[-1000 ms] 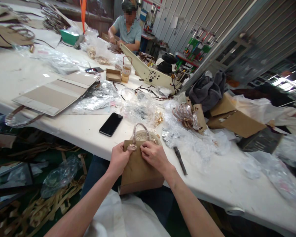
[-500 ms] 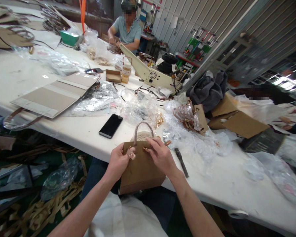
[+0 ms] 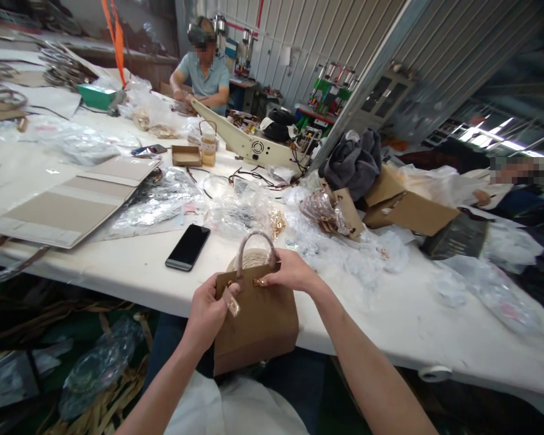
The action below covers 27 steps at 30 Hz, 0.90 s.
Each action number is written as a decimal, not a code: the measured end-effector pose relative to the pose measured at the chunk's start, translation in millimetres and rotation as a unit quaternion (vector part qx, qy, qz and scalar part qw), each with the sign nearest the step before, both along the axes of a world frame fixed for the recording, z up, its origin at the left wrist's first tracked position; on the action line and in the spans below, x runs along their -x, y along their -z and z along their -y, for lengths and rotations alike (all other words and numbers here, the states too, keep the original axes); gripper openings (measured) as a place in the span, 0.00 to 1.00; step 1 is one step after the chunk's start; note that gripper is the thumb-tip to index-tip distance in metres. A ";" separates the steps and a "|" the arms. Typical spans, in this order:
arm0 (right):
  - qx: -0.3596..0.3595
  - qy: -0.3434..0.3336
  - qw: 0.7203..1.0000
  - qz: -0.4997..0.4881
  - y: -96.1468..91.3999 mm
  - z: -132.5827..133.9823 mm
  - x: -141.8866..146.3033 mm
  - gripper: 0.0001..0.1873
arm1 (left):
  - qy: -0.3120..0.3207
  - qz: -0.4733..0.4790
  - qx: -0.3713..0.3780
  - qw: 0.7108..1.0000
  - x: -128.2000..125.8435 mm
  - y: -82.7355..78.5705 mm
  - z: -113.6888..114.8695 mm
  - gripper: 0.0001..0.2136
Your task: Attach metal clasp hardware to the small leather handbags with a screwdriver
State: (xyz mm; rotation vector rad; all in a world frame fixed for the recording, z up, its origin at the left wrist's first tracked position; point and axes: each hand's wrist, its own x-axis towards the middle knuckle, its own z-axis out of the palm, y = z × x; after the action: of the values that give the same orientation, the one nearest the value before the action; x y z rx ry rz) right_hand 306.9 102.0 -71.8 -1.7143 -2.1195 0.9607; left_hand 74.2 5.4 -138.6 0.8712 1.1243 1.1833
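Note:
A small brown handbag [image 3: 258,326] rests upright on my lap against the table edge. Its arched handle [image 3: 256,235] looks wrapped in clear film. My left hand [image 3: 206,309] is closed on the upper left edge of the bag, thumb in front, at a short strap tab [image 3: 231,302] with a shiny end. At the upper right edge, my right hand [image 3: 292,270] grips the bag, with its thumb at a small gold-coloured metal fitting [image 3: 258,281]. The right fingers behind the panel are hidden. Behind the handle sits a cream coil [image 3: 252,258], partly covered.
A black phone [image 3: 188,248] lies left of the bag. Gold-coloured small parts [image 3: 277,223] sit among clear plastic bags [image 3: 236,202]. Farther off are a flat beige bag panel [image 3: 68,208], wrapped brown handles [image 3: 324,208], an open cardboard box [image 3: 417,211] and a seated co-worker [image 3: 204,75].
My right hand has shifted from pinching near the gold fitting to wrapping over the upper right edge. The bag has turned slightly, and the view has swung right.

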 end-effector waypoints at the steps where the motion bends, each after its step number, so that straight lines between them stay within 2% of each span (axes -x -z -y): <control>1: 0.005 0.006 1.000 0.002 1.1 -0.5 0.7 0.22 | -0.003 -0.010 -0.003 1.000 0.1 -0.2 -0.1 0.17; 6: -0.026 -0.001 1.000 0.005 10.3 7.2 4.7 0.23 | -0.019 -0.061 0.004 0.998 1.8 -1.5 -1.7 0.16; 10: 0.017 -0.010 0.998 -0.067 12.8 7.5 -1.1 0.20 | -0.024 -0.046 0.027 0.998 -2.7 -7.6 -5.9 0.21; 14: 0.035 0.013 0.998 -0.054 9.3 4.7 -3.3 0.17 | -0.035 -0.043 0.038 0.998 -10.0 -5.4 -15.0 0.25; 19: -0.035 0.052 0.998 0.008 3.1 16.4 10.8 0.15 | -0.072 -0.140 0.013 0.987 -15.4 7.2 -22.9 0.20; 23: -0.100 0.059 0.993 0.013 -0.2 27.1 13.9 0.13 | -0.107 -0.209 -0.009 0.972 -19.5 5.1 -20.7 0.19; 27: -0.035 0.050 0.997 -0.055 0.4 25.0 5.7 0.15 | -0.106 -0.250 -0.013 0.962 -21.4 -1.8 -17.0 0.18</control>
State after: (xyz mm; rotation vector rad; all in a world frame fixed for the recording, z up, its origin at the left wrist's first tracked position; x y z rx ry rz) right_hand 301.2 77.0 -72.2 -1.6754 -1.9555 0.9204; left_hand 95.6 22.4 -136.8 1.1292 1.6462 1.1832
